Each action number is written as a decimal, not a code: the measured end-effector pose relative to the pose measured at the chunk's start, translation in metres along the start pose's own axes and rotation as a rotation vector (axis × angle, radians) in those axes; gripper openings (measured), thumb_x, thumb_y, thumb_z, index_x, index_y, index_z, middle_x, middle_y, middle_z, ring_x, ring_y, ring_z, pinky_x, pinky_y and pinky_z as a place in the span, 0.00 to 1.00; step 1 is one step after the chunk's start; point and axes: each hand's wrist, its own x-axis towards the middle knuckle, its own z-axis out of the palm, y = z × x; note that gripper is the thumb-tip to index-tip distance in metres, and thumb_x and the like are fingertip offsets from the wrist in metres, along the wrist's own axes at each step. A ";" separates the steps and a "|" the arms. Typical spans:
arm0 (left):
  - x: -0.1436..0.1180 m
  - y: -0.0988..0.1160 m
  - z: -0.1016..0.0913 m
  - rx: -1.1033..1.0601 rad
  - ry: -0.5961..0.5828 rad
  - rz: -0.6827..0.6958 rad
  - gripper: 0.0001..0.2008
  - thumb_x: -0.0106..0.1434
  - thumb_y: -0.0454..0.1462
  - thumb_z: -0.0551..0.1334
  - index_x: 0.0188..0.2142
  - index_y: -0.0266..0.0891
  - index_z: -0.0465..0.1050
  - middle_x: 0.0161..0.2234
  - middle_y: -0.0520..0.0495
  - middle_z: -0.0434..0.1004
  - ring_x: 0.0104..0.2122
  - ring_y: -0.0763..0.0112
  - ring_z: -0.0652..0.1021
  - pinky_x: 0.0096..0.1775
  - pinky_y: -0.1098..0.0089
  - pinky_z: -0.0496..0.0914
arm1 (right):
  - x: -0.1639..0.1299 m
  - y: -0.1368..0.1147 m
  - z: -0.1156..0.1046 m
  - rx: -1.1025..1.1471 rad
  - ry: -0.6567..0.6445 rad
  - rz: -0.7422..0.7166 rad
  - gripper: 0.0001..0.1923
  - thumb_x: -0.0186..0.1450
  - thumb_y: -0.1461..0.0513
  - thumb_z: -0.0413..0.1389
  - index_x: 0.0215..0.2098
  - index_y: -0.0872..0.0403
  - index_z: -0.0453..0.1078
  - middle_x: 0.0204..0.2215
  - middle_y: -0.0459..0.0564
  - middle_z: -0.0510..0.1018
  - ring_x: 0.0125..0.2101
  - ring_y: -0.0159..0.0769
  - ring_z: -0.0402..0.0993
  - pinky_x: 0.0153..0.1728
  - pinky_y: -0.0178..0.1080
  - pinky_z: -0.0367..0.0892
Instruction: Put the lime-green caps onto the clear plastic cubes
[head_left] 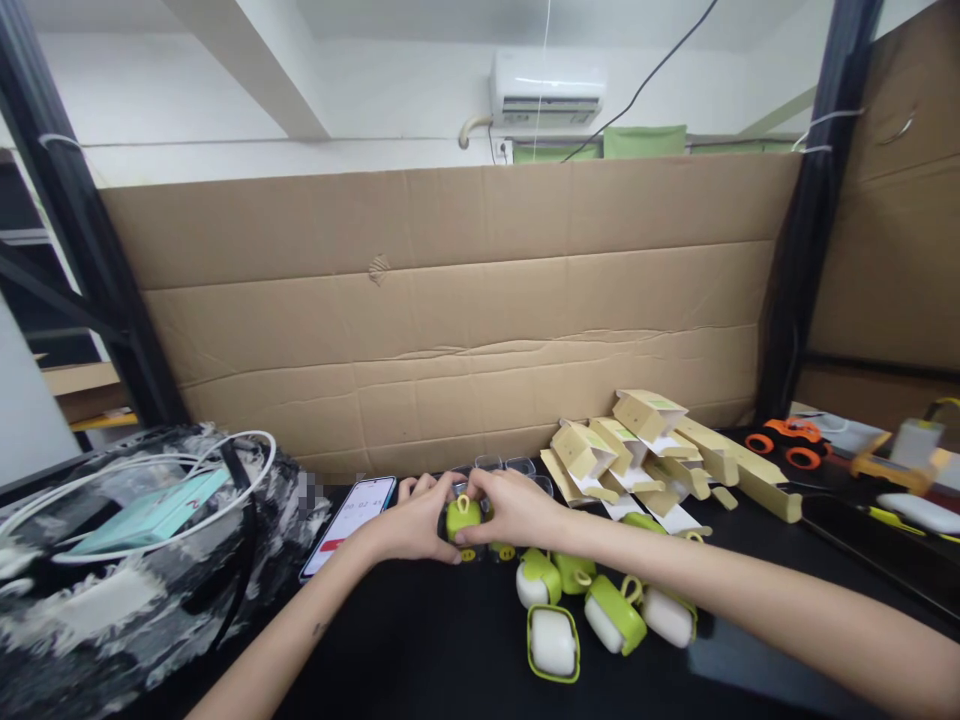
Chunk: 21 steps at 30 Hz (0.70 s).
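Centrally in the head view, both hands meet over a black tabletop [420,640], just in front of a cardboard wall [450,330]. The left hand [417,522] is curled around a small green case [463,516] from the left side, and the right hand [510,508] closes on the same case from the right, fingertips [466,536] pinching its lower edge; both hands are narrow and holding this one item. The case sits just above the table surface, between the two hands, with a small yellow loop showing at its top. Directly right of the hands lies a cluster of green-and-white cases [592,610], some touching one another. Behind that cluster, a heap of folded cardboard boxes [645,450] rests against the wall. Clear plastic trays [504,465] stand just behind the hands. A phone [349,522] lies face up just left of the left hand. Farther left, a patterned bag [135,590] carries a white cable [150,470] and a teal packet [154,512]. An orange toy car [792,440] sits at the far right.
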 end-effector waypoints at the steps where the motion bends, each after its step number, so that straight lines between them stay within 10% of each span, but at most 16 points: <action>1: 0.000 0.000 0.000 -0.014 0.004 0.002 0.41 0.45 0.40 0.69 0.56 0.40 0.54 0.53 0.38 0.72 0.55 0.48 0.65 0.56 0.52 0.51 | 0.001 -0.001 -0.002 -0.017 0.000 -0.002 0.21 0.58 0.50 0.64 0.41 0.55 0.70 0.33 0.46 0.76 0.33 0.38 0.74 0.38 0.44 0.68; 21: 0.001 -0.002 0.001 -0.027 0.025 -0.009 0.51 0.48 0.38 0.68 0.64 0.34 0.37 0.54 0.34 0.73 0.59 0.47 0.62 0.58 0.52 0.47 | 0.016 -0.001 -0.001 -0.221 -0.224 -0.027 0.16 0.69 0.54 0.56 0.48 0.56 0.69 0.43 0.51 0.76 0.40 0.40 0.75 0.42 0.48 0.71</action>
